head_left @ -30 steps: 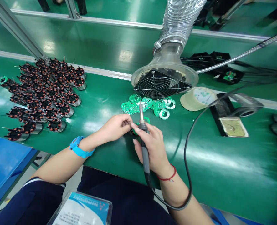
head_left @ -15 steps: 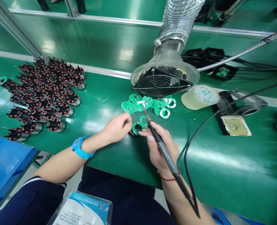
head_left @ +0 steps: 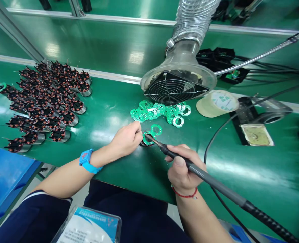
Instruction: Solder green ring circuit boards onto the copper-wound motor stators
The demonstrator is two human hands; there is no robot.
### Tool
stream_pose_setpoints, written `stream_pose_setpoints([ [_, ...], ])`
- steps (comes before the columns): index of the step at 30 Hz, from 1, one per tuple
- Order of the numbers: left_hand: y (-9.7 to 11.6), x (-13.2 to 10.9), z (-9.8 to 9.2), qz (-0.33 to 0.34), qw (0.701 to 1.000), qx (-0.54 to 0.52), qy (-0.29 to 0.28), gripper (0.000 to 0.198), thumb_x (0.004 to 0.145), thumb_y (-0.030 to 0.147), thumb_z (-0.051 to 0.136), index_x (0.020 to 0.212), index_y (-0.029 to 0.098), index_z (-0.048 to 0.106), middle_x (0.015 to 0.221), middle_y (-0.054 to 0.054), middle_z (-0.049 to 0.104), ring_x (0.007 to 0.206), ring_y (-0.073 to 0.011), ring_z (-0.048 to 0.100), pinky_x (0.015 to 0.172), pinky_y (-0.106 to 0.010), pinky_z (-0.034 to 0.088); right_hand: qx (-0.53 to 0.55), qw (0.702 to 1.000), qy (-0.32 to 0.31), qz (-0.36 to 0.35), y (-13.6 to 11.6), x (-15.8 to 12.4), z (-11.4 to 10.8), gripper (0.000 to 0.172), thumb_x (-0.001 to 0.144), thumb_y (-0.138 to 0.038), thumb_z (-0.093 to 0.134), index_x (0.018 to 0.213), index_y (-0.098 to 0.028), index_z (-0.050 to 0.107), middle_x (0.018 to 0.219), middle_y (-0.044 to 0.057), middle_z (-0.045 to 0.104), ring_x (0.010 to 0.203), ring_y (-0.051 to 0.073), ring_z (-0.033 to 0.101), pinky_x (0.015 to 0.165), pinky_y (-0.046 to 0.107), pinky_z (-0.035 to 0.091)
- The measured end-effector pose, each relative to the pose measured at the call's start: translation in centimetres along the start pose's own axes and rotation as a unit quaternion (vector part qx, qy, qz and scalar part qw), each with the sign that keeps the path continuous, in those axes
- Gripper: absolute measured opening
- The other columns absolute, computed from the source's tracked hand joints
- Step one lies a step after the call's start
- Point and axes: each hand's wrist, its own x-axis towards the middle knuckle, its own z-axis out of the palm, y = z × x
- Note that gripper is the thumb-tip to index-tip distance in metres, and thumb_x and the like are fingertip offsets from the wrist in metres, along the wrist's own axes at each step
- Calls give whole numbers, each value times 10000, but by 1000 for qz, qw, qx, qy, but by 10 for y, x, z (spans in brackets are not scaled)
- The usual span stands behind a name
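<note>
My right hand [head_left: 186, 168] grips a soldering iron [head_left: 210, 180], its tip slanting down to the left onto a ring-shaped green circuit board [head_left: 147, 139]. That board sits on top of a motor stator that is mostly hidden under it. My left hand [head_left: 127, 138] is closed in a pinch right at the left edge of the board; what its fingers hold, if anything, is too small to make out. A loose green ring board [head_left: 156, 129] lies just behind, touching or overlapping the one being worked on.
Rows of copper-wound stators [head_left: 48, 98] stand at the left. A pile of green ring boards [head_left: 151, 111] lies under a fume extractor fan [head_left: 168, 88]. To the right are a tape roll [head_left: 217, 104] and an iron stand with a sponge [head_left: 257, 135]. The iron's cable trails nearby.
The soldering iron has swung down and its tip has come from above the board pile onto the board on the stator. My right hand has turned and shifted right; my left hand stays put.
</note>
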Motion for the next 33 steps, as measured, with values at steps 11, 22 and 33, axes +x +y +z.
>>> stream_pose_setpoints([
  [11,0,0,5,4,996,90,12,126,832,147,354,731,221,358,693,-1,479,642,-159,444,633,-301,369,30,997,11,-66,-7,5,1,176,894,-279,539,1000,-238,674,730,24,701,554,176,635,538,336,489],
  [22,6,2,6,-1,994,108,22,152,792,111,387,700,221,337,678,-4,467,645,-162,445,642,-306,378,-24,1000,-5,9,-3,4,7,404,931,-244,530,1334,-251,504,1027,72,743,936,246,722,808,439,568],
  [33,-3,-5,0,50,995,-69,-57,397,767,186,581,1137,174,440,1187,-124,551,1121,-255,521,979,-430,442,-81,990,-105,53,4,12,16,475,893,-316,615,1328,-250,436,1217,112,654,1124,266,640,947,481,526],
])
